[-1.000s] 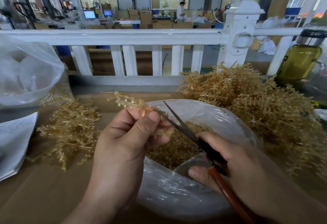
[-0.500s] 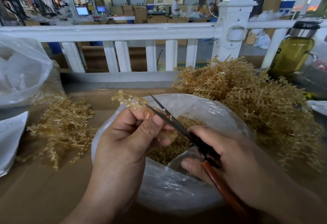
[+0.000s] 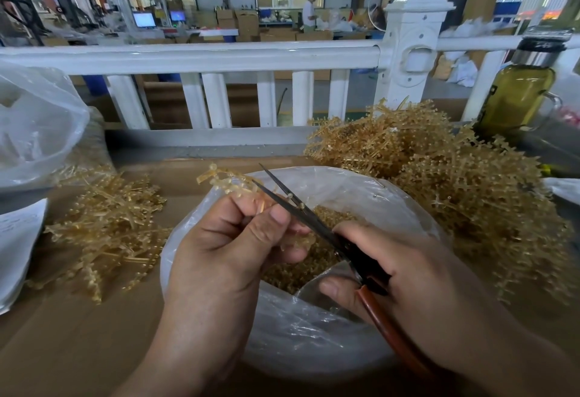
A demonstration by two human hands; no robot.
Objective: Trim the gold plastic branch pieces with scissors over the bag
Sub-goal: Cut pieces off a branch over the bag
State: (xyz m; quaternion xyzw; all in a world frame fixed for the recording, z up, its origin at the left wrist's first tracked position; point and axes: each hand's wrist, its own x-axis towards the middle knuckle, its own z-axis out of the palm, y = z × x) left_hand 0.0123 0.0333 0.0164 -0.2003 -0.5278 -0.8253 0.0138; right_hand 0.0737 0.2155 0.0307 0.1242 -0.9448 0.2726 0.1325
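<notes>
My left hand (image 3: 232, 246) pinches a gold plastic branch piece (image 3: 224, 180) above the clear plastic bag (image 3: 314, 343), whose open mouth shows cut gold bits (image 3: 314, 258) inside. My right hand (image 3: 405, 280) grips the scissors (image 3: 301, 208) by their dark and red-brown handles. The blades are parted and straddle the branch just right of my left thumb. A big heap of gold branches (image 3: 455, 189) lies right of the bag and a smaller heap (image 3: 110, 224) lies to its left.
The work surface is brown cardboard (image 3: 78, 340). A white railing (image 3: 219, 57) runs along the far edge. A yellow-green bottle (image 3: 518, 95) stands at the back right. Another clear bag (image 3: 37, 126) and white paper (image 3: 15, 239) sit at the left.
The scissors have shifted left and up along the branch, blades still parted around it. My left hand has turned the branch slightly.
</notes>
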